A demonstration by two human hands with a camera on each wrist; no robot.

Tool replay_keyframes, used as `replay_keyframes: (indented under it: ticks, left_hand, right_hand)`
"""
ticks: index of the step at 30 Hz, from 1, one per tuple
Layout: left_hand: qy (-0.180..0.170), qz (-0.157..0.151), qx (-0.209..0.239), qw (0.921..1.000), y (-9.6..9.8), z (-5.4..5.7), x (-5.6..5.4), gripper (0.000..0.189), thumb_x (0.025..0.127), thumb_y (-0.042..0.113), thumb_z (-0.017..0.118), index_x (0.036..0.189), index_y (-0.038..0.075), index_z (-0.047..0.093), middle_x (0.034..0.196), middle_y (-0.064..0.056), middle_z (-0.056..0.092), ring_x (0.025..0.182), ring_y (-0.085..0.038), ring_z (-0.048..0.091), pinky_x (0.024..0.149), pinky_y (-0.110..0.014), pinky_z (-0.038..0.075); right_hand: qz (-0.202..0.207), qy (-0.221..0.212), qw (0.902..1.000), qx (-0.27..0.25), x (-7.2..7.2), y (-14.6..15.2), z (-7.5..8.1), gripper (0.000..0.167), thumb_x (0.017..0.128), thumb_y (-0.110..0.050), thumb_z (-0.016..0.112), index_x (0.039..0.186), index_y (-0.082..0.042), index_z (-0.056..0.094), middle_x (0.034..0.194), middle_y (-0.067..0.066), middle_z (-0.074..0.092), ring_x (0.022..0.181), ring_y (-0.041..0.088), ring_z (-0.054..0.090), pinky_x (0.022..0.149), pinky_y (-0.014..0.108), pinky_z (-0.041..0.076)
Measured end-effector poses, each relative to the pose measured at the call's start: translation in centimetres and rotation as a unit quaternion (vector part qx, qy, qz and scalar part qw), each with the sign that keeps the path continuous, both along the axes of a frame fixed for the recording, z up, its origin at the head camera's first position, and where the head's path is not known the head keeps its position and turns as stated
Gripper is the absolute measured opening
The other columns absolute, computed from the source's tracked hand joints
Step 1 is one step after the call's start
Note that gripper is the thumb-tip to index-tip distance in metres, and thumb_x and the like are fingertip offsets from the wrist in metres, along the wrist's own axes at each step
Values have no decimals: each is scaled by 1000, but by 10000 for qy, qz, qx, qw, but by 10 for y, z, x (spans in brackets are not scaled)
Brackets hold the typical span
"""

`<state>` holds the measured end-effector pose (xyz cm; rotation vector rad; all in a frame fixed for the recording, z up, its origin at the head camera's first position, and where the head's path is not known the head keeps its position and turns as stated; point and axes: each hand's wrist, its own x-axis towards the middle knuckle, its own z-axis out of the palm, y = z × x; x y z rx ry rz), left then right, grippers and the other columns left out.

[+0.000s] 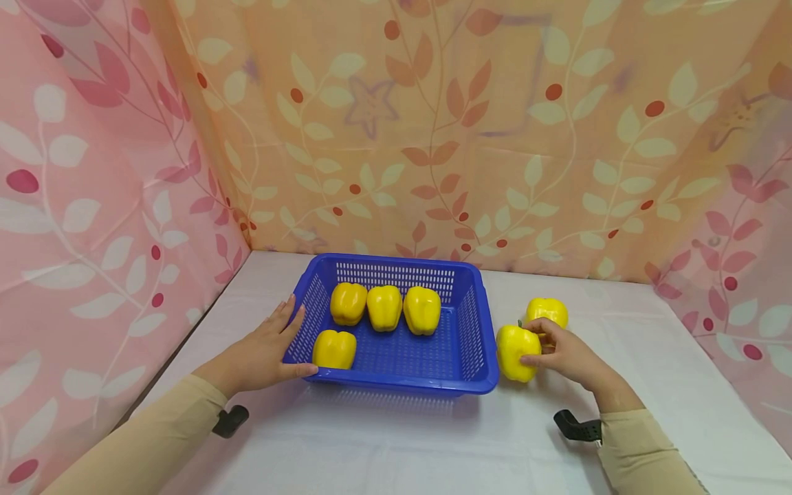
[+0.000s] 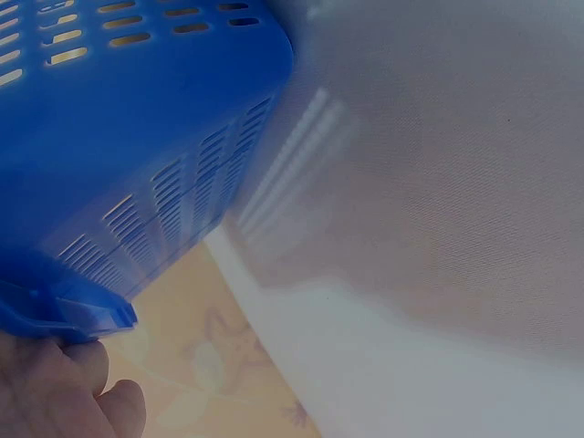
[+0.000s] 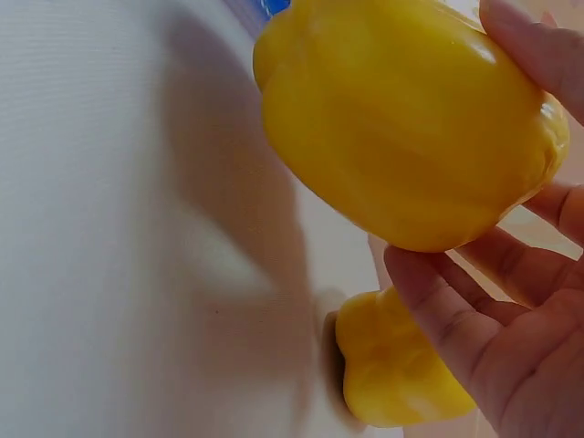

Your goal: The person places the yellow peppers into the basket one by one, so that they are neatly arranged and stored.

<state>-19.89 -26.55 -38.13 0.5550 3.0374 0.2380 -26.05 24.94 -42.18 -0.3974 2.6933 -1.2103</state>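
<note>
A blue plastic basket point(image 1: 396, 381) holds several yellow bell peppers, one of them a pepper point(image 1: 334, 349) near its front left corner. My left hand point(image 1: 262, 350) rests against that corner, fingers stretched along the left rim and thumb on the front rim. In the left wrist view, its fingers point(image 2: 68, 388) touch the rim. Just outside the basket's right side, my right hand point(image 1: 566, 354) grips a yellow bell pepper point(image 1: 515, 354) between thumb and fingers, its green stem upward. Behind that hand, another bell pepper point(image 1: 547, 313) sits on the table, partly hidden.
A white cloth covers the table point(image 1: 396, 447). Patterned curtains enclose it, with an orange curtain point(image 1: 396, 137) at the back and pink ones at both sides. A black camera mount sits at each wrist.
</note>
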Motion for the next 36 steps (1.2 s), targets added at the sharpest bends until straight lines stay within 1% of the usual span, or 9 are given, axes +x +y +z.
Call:
replay_keyframes:
  ticks: [4,10,13,17,19,26,32,36]
  left_hand:
    - [-5,12,3,10000,0,0,0,114,69,81,40,145,0,14,152,-20,-3,137,-40,4,106,-56,18]
    - [-43,47,1,10000,2,1,1,114,69,81,40,145,1,13,152,-20,-3,137,-40,5,106,-56,17]
    - [-54,57,-8,10000,2,2,1,114,69,81,40,145,1,12,152,-20,-3,137,-41,5,106,-56,17]
    - [-59,82,-39,9999,2,3,2,114,69,81,40,145,1,11,152,-20,-3,137,-40,4,106,-56,18]
    - [-68,99,-60,9999,2,3,2,115,69,81,40,145,1,12,152,-20,-3,137,-40,4,105,-56,18]
    - [-123,131,-109,9998,2,2,1,116,69,82,39,145,0,11,152,-19,-5,138,-38,3,106,-54,17]
    - [-116,120,-148,9998,1,2,0,117,69,82,39,145,-2,11,152,-19,-5,138,-39,4,106,-54,17]
    - [-104,121,-154,9998,2,2,0,117,69,82,39,144,-3,12,152,-19,-4,138,-39,4,106,-54,18]
  right_hand:
    - [-41,5,10000,66,-1,1,5,64,73,-37,75,121,-4,48,114,16,55,100,30,54,85,45,48]
    - [-1,102,9999,39,-5,4,16,59,74,-35,75,119,-5,51,114,16,53,100,31,54,84,44,50]
    - [70,225,9997,-49,-7,4,23,57,74,-32,76,117,-4,51,115,17,52,101,33,55,82,42,51]
    - [249,414,9988,-128,-10,4,33,53,75,-27,75,116,-4,52,113,16,54,101,34,56,80,34,51]
    - [313,458,9984,-116,-12,3,39,52,75,-27,75,117,-5,52,112,15,55,101,34,56,79,33,52]
    - [284,461,9985,90,-17,2,62,57,75,-33,74,120,-6,51,113,15,56,104,34,55,85,45,49]
    - [305,596,9975,245,-24,-7,79,60,75,-37,74,122,-8,50,116,12,55,109,36,51,89,49,45]
    - [459,626,9968,204,-30,-16,89,58,75,-37,74,121,-10,51,118,11,53,112,37,49,90,51,43]
